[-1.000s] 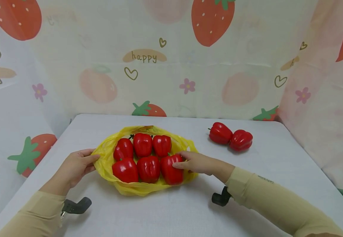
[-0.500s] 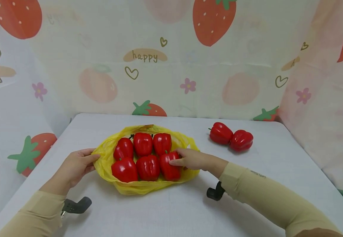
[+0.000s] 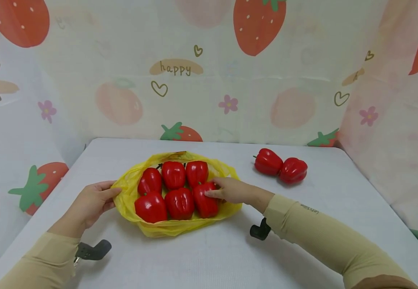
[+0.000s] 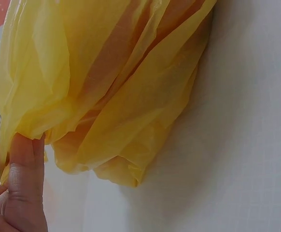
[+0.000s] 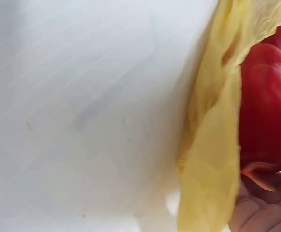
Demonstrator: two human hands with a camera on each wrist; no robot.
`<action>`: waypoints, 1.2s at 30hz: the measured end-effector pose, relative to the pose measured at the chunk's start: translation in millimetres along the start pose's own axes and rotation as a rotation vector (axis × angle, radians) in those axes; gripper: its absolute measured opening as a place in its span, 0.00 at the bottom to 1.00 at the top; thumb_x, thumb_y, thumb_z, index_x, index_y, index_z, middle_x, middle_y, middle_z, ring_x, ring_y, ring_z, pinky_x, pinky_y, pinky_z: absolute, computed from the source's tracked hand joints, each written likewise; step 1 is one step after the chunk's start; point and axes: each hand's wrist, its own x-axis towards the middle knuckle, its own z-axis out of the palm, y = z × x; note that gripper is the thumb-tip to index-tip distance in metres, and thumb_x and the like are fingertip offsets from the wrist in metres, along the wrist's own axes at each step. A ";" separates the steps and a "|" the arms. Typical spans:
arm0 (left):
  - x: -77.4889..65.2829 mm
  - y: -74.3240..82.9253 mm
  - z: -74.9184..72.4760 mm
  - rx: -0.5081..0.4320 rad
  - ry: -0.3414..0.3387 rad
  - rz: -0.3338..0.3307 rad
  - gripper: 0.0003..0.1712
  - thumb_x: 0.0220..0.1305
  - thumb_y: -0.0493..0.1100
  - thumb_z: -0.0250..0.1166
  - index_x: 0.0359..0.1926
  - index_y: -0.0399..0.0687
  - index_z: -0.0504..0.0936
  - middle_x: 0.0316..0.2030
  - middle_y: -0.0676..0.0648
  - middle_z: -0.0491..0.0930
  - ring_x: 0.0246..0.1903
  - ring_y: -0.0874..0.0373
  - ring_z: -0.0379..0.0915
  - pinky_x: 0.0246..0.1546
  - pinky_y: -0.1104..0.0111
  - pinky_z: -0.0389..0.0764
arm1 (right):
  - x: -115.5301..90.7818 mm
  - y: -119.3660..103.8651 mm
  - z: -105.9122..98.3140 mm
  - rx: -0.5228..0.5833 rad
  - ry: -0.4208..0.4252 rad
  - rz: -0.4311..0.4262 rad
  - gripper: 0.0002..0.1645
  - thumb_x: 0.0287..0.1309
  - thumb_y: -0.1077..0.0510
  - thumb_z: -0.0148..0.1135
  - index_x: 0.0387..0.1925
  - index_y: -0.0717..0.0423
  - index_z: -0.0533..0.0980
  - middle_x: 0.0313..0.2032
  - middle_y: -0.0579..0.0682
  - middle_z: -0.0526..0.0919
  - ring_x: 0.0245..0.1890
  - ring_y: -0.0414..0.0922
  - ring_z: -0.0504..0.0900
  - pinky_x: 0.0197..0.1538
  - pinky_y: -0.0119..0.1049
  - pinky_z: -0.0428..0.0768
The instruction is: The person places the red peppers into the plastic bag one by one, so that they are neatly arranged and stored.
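Note:
A yellow plastic bag point(image 3: 165, 229) lies with its mouth spread wide, several red bell peppers inside in two rows. My left hand point(image 3: 91, 204) pinches the bag's left rim between thumb and fingers; the left wrist view shows the finger point(image 4: 26, 169) against the crumpled yellow film. Inside the right edge, my right hand point(image 3: 233, 190) holds the front-right bell pepper point(image 3: 206, 205), thumb on its top and the other fingers mostly hidden behind it. That pepper point(image 5: 266, 108) also shows beyond the bag's edge in the right wrist view, with the fingers below it.
Two more red bell peppers, one with a stem point(image 3: 268, 161) and one beside it point(image 3: 293, 170), lie together at the back right of the white table point(image 3: 194, 265). A strawberry-print curtain point(image 3: 201, 96) surrounds the table's back and sides. Black camera mounts hang under both wrists.
My right hand has shifted left and slightly up with the front-right pepper, bringing it closer against the others in the bag. The left hand keeps its place on the rim.

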 end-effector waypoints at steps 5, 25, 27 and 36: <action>0.4 1.9 0.5 0.005 0.000 0.001 0.35 0.64 0.53 0.55 0.65 0.37 0.61 0.54 0.40 0.70 0.38 0.60 0.74 0.41 0.74 0.78 | 1.7 0.7 0.5 -0.072 0.054 -0.012 0.23 0.56 0.41 0.57 0.51 0.46 0.69 0.41 0.43 0.75 0.43 0.42 0.73 0.41 0.32 0.78; 1.2 4.1 -1.2 -0.012 -0.012 0.015 0.34 0.65 0.53 0.55 0.64 0.37 0.62 0.49 0.46 0.74 0.37 0.62 0.75 0.40 0.74 0.78 | -25.1 -5.0 -39.6 -0.080 0.065 -0.018 0.23 0.54 0.46 0.61 0.52 0.45 0.74 0.43 0.43 0.78 0.43 0.42 0.75 0.45 0.38 0.78; 1.3 4.0 -1.3 -0.010 -0.011 0.016 0.34 0.65 0.52 0.55 0.64 0.37 0.62 0.49 0.47 0.75 0.37 0.62 0.75 0.40 0.74 0.78 | -29.1 -3.7 -46.5 -0.070 0.081 -0.021 0.23 0.54 0.46 0.62 0.52 0.45 0.74 0.44 0.42 0.78 0.45 0.42 0.74 0.46 0.39 0.78; 1.6 3.1 -1.8 -0.006 -0.013 0.019 0.34 0.65 0.52 0.55 0.64 0.36 0.62 0.50 0.45 0.74 0.37 0.62 0.75 0.40 0.74 0.78 | -52.3 10.8 -82.3 -0.018 0.213 0.016 0.26 0.53 0.42 0.61 0.53 0.44 0.73 0.43 0.43 0.79 0.43 0.45 0.77 0.51 0.43 0.75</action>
